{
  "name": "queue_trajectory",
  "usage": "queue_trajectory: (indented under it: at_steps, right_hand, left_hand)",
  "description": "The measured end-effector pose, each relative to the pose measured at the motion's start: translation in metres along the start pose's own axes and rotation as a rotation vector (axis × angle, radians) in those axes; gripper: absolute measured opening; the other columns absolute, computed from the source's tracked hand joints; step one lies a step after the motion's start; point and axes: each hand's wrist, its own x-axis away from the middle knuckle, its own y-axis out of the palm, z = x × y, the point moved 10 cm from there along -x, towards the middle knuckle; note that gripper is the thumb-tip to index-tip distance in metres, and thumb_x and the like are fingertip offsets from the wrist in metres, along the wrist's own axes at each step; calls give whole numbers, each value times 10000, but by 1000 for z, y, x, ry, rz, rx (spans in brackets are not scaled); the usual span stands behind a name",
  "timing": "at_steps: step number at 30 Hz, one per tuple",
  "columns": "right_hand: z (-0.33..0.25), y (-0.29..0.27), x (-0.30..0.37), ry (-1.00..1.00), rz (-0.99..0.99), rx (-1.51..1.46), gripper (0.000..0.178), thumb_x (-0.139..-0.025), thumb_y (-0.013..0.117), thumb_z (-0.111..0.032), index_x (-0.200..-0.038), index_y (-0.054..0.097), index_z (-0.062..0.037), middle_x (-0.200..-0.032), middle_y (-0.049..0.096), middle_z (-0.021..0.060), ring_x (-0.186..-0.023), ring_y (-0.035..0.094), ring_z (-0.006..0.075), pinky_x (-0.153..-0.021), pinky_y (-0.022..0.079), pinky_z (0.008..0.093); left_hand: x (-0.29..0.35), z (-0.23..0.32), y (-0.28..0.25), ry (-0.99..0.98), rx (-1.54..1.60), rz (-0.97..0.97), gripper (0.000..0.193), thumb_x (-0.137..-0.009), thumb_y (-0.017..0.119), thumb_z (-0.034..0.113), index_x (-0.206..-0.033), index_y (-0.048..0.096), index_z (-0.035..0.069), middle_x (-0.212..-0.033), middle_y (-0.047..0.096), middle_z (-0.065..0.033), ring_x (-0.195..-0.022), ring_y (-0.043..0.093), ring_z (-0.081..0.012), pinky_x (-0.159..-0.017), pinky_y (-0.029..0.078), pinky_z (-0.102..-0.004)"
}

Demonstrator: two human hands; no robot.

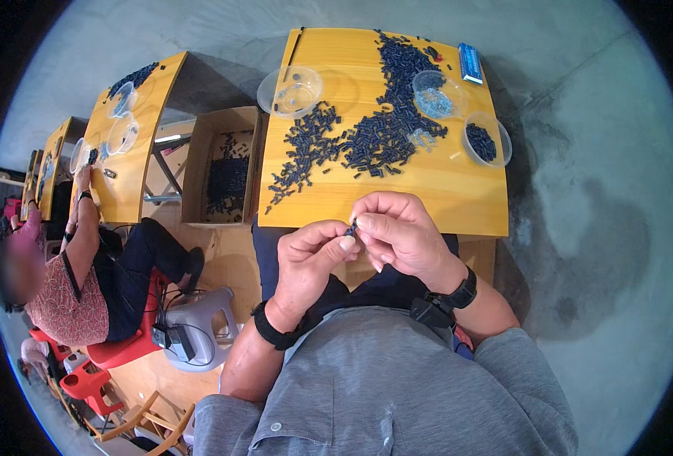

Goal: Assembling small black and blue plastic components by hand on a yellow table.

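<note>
Just off the table's near edge, above my lap, both hands meet at a small dark cylindrical piece point(351, 229). My left hand point(311, 257) pinches it between thumb and index finger. From the other side my right hand point(399, 232) also closes thumb and fingertips on it; its other fingers curl in. Fingertips cover most of the piece, so its exact kind does not show. Beyond the hands, a big spread of similar small dark cylindrical pieces point(378, 140) lies loose on the yellow table point(458, 201).
On the table stand a clear tub point(317, 90) at left, a tub of small pale-blue parts point(433, 102) and a tub of dark pieces point(481, 142) at right. A blue box point(469, 63) lies far right. A cardboard box point(192, 175) and another seated person point(70, 296) are left.
</note>
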Motion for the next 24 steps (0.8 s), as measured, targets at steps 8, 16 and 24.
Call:
queue_trajectory:
  at_steps: [8, 16, 24]
  right_hand:
    - [-1, 1, 0, -39, -25, 98, 134, -915, 551, -122, -935, 583, 6, -637, 527, -3, -445, 424, 24, -429, 411, 190]
    - [-2, -2, -1, -33, -22, 179, 117, -908, 555, -97, -909, 600, 12, -651, 547, 7, -457, 444, 28, -432, 412, 179]
    - [10, -13, -1, -12, 4, -17, 104, -896, 574, -98, -917, 598, 1, -651, 532, 15, -474, 452, 37, -448, 477, 221]
  left_hand:
    - [1, 1, 0, 7, -54, 7, 114, -864, 592, -6, -966, 622, -47, -842, 668, -100, -718, 625, -144, -683, 523, -264]
    - [1, 1, 3, -49, -31, -14, 124, -866, 601, -9, -980, 636, -40, -843, 669, -78, -752, 626, -110, -690, 525, -231]
    - [-7, -5, 6, -80, -97, -43, 123, -883, 579, -1, -993, 624, -33, -838, 673, -70, -747, 630, -104, -679, 521, -224]
